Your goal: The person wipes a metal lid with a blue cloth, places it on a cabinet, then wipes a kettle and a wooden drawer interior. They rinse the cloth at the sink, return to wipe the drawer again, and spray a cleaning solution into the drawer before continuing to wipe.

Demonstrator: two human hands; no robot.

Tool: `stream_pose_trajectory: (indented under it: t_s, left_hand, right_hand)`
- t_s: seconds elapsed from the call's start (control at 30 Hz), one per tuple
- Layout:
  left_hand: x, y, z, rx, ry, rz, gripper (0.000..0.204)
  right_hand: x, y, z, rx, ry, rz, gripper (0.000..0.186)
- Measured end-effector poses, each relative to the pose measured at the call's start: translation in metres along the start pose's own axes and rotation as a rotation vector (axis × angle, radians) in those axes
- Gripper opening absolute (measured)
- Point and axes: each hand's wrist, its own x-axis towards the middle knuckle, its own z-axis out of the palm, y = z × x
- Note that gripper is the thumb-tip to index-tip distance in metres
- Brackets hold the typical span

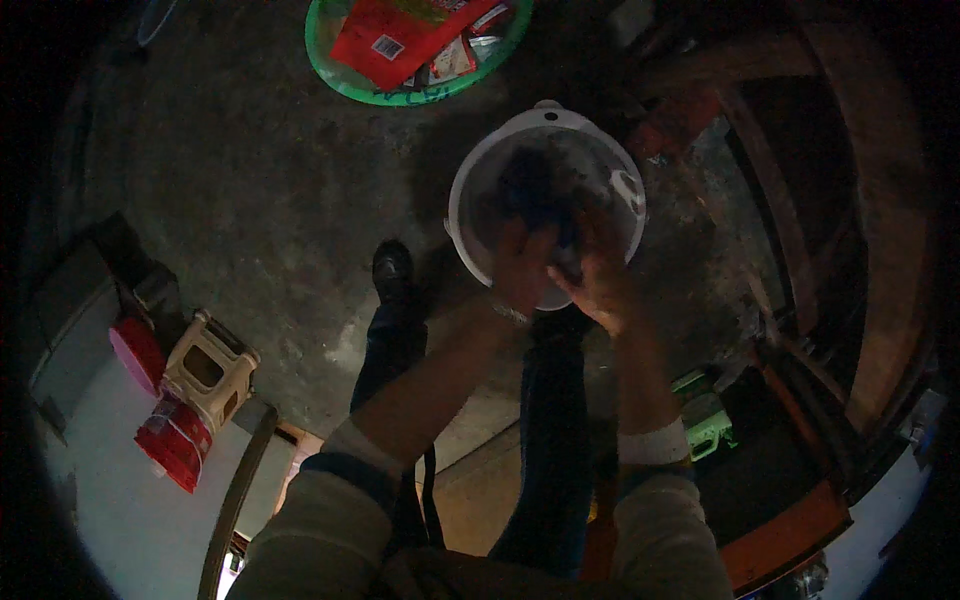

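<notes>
A round white basin (468, 160) stands on the floor in front of me, with water and a dark blue cloth (535, 178) inside. Both my forearms reach down into it. My left hand (524, 262) is closed on the near part of the cloth, its fingertips lost in shadow. Beside it, my right hand (600, 272) grips the cloth too, with the thumb pointing toward the left hand. A bright reflection lies along the basin's right inner wall. Dim light blurs the fingers and the cloth's shape.
A green-rimmed tub (400, 98) holding red packages sits beyond the basin. Wooden beams (890, 230) lean at the right, near a light green plastic container (706, 418). On the left are a beige plastic stool (208, 368) and a red bucket (175, 443).
</notes>
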Motion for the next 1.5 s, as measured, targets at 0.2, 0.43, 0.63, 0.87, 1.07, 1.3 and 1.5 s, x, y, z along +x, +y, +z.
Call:
stream_pose_trajectory:
  t_s: [0.2, 0.43, 0.63, 0.87, 1.07, 1.3, 1.5]
  left_hand:
    - [-0.028, 0.039, 0.008, -0.555, -0.11, -0.506, 0.023]
    - [-0.002, -0.036, 0.026, 0.506, -0.229, 0.031, 0.03]
    - [-0.002, -0.11, 0.026, 0.348, -0.779, -0.089, 0.019]
    - [0.022, -0.069, 0.02, -1.015, 0.066, -1.648, 0.032]
    - [0.011, -0.054, 0.034, -1.053, -0.123, -1.165, 0.036]
    - [-0.016, -0.105, 0.05, -0.617, 0.077, -1.032, 0.035]
    - [-0.012, -0.109, 0.043, -0.875, 0.363, -1.036, 0.044]
  right_hand:
    - [-0.018, 0.017, 0.033, 1.195, 0.059, 0.579, 0.074]
    - [0.014, 0.053, 0.049, 0.102, 0.15, 0.234, 0.057]
    - [0.048, 0.057, 0.106, -0.491, -0.105, 0.243, 0.042]
    - [0.032, -0.013, 0.058, 0.76, 0.312, 0.184, 0.051]
    - [-0.012, -0.072, -0.03, 1.009, 0.071, 0.512, 0.047]
    - [0.006, -0.067, -0.042, 1.336, 0.375, 0.825, 0.061]
    - [0.029, 0.05, 0.048, 0.331, -0.005, 0.64, 0.067]
